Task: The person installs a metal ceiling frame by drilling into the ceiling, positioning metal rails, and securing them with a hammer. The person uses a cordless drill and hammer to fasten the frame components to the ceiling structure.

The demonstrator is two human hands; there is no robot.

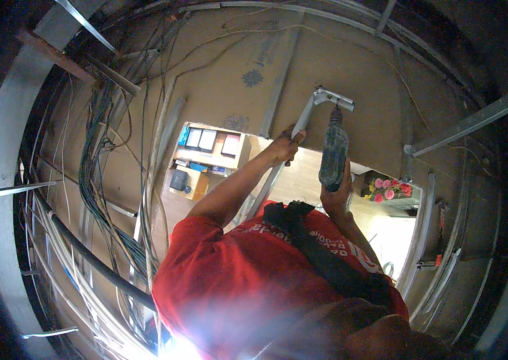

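My left hand [284, 147] is closed around a long grey metal channel strip [304, 116], which runs up from the opening. At its far end is a short bent metal piece [334, 98], lying across the brown board [248, 96]. In my right hand [337, 197] is a dusty blue-green power drill [333, 157], pointing away from me. The drill's tip meets the bent piece or comes very near it; any bit or screw is too small to make out. The drill's body hides most of my right fingers.
Bundled cables [95, 174] hang on the left beside a thick black pipe [74, 240]. Metal struts [470, 125] jut in at the right. Through the opening below show a shelf unit [215, 157], a black bag [179, 179] and pink flowers [389, 191].
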